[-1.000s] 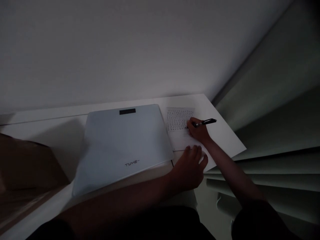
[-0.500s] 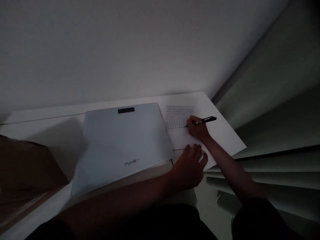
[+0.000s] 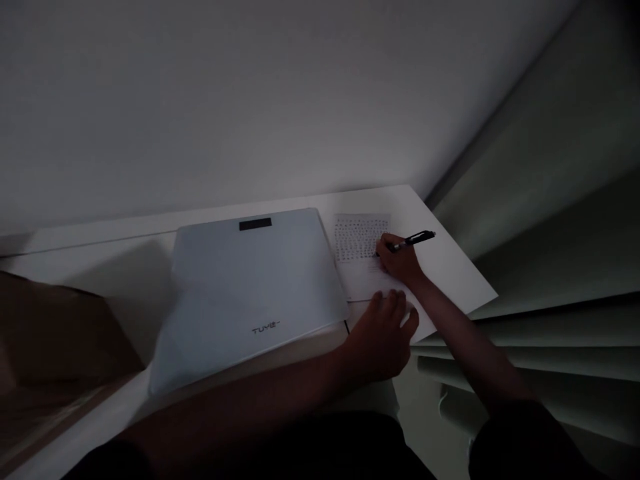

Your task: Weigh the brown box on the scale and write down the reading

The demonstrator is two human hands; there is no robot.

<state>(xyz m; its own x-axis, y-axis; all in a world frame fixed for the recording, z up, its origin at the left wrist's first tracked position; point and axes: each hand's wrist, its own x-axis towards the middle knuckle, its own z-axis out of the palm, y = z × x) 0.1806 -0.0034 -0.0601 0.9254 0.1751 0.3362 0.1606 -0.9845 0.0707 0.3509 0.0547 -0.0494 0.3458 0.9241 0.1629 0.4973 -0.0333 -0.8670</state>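
Note:
In the head view, my right hand is closed around a black pen, its tip low against a sheet of paper. Rows of small dark handwriting cover the paper's upper half, and a few fainter lines show lower down near my fingers. My left hand lies by the sheet's bottom edge, fingers apart, fingertips touching the edge, holding nothing. To the left of the paper, a flat pale scale with a dark display window and lettering near its front rests on the white tabletop.
A brown cardboard box stands at the left. Behind the table rises a plain wall. Greenish curtains hang along the right side, close to the table's right edge.
The whole view has shifted slightly, so things appear a little farther right and lower. Both hands keep nearly the same places; the pen remains in my right hand.

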